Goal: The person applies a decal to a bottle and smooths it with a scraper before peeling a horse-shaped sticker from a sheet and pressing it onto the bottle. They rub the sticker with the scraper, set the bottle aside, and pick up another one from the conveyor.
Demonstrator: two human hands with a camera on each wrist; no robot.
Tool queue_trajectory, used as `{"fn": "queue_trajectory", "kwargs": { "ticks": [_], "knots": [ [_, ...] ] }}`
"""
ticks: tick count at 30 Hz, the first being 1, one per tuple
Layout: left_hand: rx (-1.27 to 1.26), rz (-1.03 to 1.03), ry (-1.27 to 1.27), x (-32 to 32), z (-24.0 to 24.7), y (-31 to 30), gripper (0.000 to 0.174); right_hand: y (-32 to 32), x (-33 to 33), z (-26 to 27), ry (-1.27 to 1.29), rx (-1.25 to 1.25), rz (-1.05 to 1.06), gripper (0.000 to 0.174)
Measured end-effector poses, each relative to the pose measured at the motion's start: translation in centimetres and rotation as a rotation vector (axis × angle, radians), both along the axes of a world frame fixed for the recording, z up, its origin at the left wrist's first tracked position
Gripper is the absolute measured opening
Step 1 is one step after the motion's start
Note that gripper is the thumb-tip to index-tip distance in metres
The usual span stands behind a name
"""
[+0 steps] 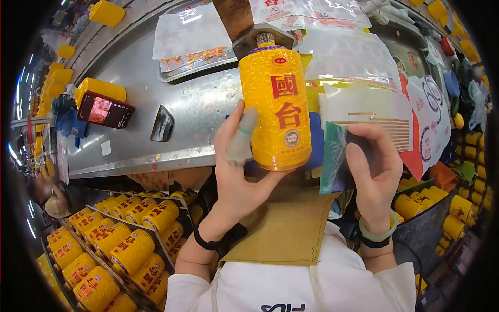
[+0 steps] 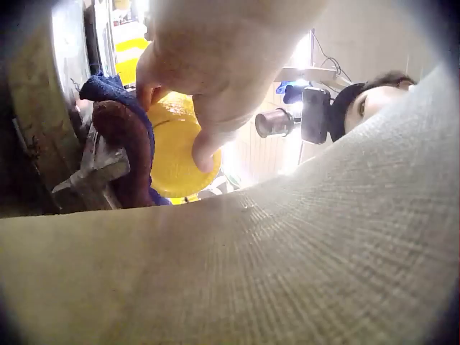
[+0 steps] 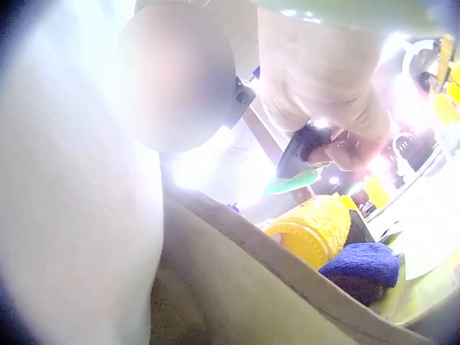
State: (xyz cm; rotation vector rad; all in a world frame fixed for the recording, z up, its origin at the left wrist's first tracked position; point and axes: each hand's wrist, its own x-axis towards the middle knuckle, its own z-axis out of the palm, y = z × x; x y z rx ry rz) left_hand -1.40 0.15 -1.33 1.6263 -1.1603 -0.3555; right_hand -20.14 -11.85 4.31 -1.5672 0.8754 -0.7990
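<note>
My left hand (image 1: 234, 182) grips a yellow embossed bottle (image 1: 275, 119) with red characters, its neck pointing away from me. Grey fabric covers a finger of that hand at the bottle's left side. In the left wrist view, the thumb lies by the yellow bottle base (image 2: 172, 158). Between the fingers and thumb of my right hand (image 1: 377, 174) is a dark, flat scraper-like tool with a green edge (image 1: 334, 161), just right of the bottle. The right wrist view shows this tool (image 3: 295, 162) above the bottle (image 3: 313, 230), with a blue cloth (image 3: 363, 266) beside it.
Printed transfer sheets (image 1: 348, 54) lie behind and right of the bottle on the metal table (image 1: 192, 114). At left, a phone (image 1: 105, 109) leans against another yellow bottle (image 1: 101, 89). Crates of yellow bottles (image 1: 132, 249) flank me. A brown apron (image 1: 280, 229) covers my lap.
</note>
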Motion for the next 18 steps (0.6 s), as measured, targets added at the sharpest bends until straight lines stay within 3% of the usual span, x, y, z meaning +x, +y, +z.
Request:
{"fn": "queue_trajectory", "kwargs": {
  "ticks": [1, 2, 4, 5, 12, 18],
  "knots": [
    [-0.054, 0.027, -0.187, 0.0, 0.3, -0.1, 0.075, 0.0, -0.1, -0.2, 0.001, -0.004, 0.008, 0.024],
    [-0.053, 0.023, -0.188, 0.2, 0.0, 0.1, 0.075, 0.0, -0.2, -0.4, 0.003, -0.006, 0.014, 0.024],
    [-0.17, -0.089, -0.569, 0.5, -0.7, 0.8, 0.044, 0.3, -0.1, -0.5, -0.005, 0.024, 0.005, 0.023],
    [-0.15, -0.053, -0.565, 0.3, -0.8, 1.0, 0.031, 0.4, 0.0, -0.6, -0.012, 0.049, 0.001, 0.023],
    [-0.208, -0.023, -0.497, 0.6, -1.8, 1.8, 0.034, 0.0, -0.2, -1.3, 0.023, 0.024, 0.024, 0.026],
    [-0.219, 0.023, -0.425, 0.1, -2.2, 1.6, 0.037, -0.6, 1.3, -0.7, 0.006, -0.171, 0.029, 0.032]
  ]
}}
